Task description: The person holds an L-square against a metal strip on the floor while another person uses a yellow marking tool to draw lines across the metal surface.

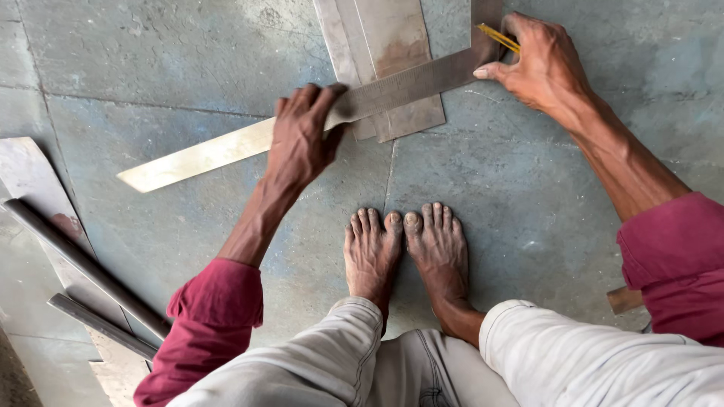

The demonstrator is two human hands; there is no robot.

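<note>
Your left hand (302,136) presses flat, fingers spread, on the long blade of a steel square (249,143) lying across a metal sheet (396,45) on the far floor. Your right hand (539,68) pinches a yellow pencil (498,36) at the square's far right corner. Your bare feet (407,249) rest near. Metal bars (83,264) lie left.

Left hand (302,136) pressed flat, fingers spread; right hand (539,68) pinching closed.
</note>
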